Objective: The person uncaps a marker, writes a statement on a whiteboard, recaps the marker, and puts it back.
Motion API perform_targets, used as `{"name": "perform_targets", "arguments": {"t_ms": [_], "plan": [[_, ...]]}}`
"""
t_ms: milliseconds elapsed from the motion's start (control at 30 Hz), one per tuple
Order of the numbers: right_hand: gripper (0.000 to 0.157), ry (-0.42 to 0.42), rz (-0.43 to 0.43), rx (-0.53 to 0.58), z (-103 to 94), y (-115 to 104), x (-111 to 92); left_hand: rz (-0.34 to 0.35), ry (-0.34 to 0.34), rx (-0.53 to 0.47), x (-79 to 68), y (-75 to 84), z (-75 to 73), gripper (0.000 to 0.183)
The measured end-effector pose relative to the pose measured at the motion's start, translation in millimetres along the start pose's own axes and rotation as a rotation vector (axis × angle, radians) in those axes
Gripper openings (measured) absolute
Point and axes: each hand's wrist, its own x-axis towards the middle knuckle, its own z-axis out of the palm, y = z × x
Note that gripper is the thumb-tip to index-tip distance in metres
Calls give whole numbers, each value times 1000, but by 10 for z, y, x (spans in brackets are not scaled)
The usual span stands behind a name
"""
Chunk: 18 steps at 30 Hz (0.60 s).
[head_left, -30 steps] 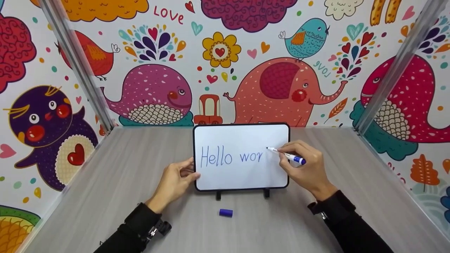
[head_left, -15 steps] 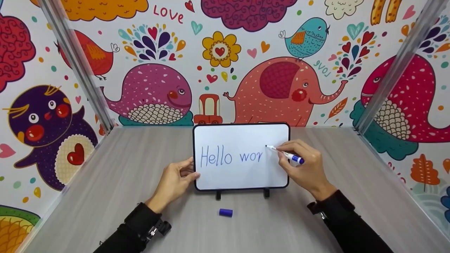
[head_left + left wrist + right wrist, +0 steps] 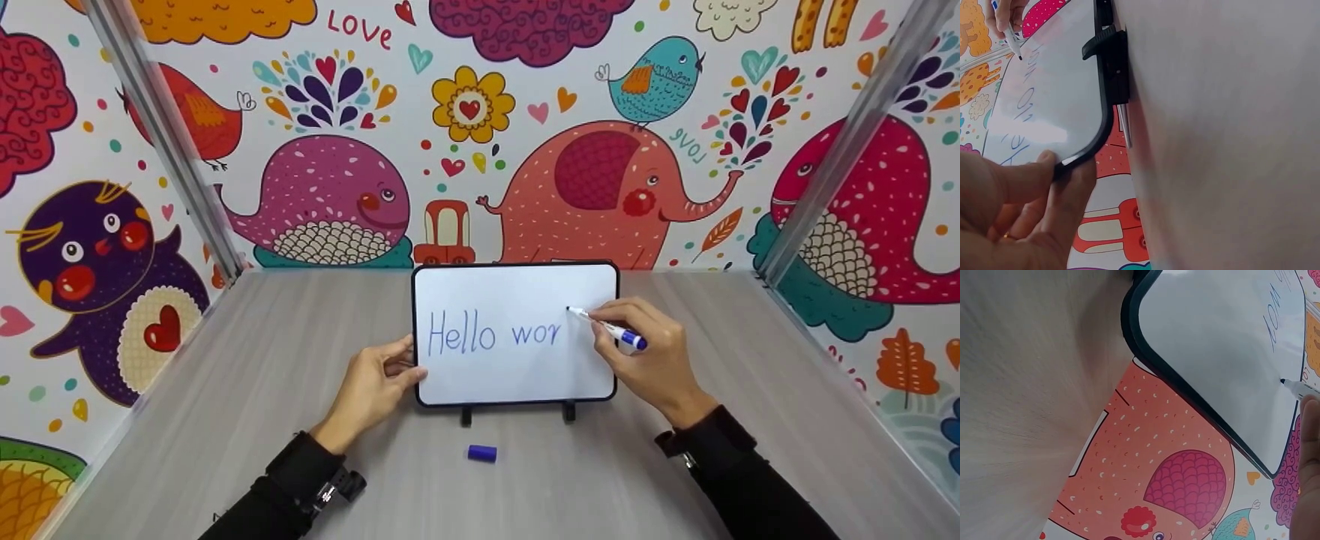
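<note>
A small whiteboard (image 3: 487,386) with a black frame leans upright on the table, and "Hello wor" is written across it in blue. My left hand (image 3: 375,386) grips its left edge, the thumb on the front face and the fingers behind. My right hand (image 3: 656,356) pinches a white marker (image 3: 615,332) with a blue end. In the right wrist view the tip of the marker (image 3: 1294,387) is right at the board's surface, past the last letter. Below the board a blue marker cap (image 3: 482,454) lies on its side.
Black stand feet (image 3: 466,417) stick out under the board, and one shows as a black hook (image 3: 1103,45) in the left wrist view. Walls with cartoon animals (image 3: 592,195) enclose the grey table (image 3: 300,315) at the back and sides.
The marker tip has moved slightly up and to the left, with my right hand shifting along. My left hand, the board and the cap have stayed in place.
</note>
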Motion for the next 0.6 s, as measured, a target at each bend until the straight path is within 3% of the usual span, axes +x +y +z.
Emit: {"name": "perform_targets", "arguments": {"t_ms": [600], "plan": [[21, -48, -21, 55, 4, -25, -19, 3, -8, -20, 6, -10, -5, 61]]}}
